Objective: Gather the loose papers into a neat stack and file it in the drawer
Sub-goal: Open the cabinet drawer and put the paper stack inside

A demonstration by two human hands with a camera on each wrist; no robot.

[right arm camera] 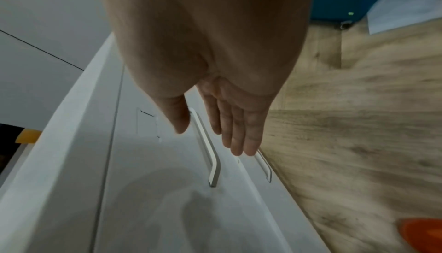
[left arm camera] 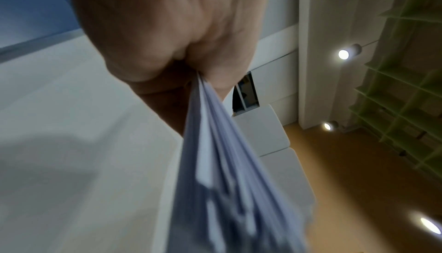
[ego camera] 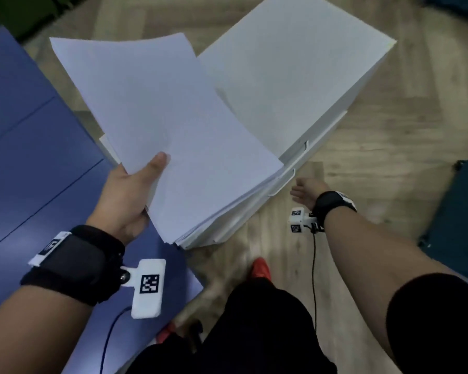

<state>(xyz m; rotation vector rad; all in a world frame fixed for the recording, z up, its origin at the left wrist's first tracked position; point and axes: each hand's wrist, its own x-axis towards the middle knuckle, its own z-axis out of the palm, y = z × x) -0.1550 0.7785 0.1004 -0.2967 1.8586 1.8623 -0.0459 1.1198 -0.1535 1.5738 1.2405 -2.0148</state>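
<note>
Holding paper stack [ego camera: 173, 136] w/ left hand [ego camera: 127, 195]; right hand [right arm camera: 229, 120] flat nr drawer handle [right arm camera: 210, 155].

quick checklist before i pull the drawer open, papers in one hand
1. Stack held: ok, the left hand pinches one edge, thumb on top.
2. Stack neat: not ok, the sheet edges fan apart in the left wrist view.
3. Right hand free: ok, fingers straight, holding nothing.
4. Right hand on a handle: not ok, the fingers hang just above it, not curled round it.
5. Drawers shut: ok, the fronts look flush, none pulled out.
6. Room to pull: cannot tell, a red shoe stands on the floor just before the cabinet.
</note>
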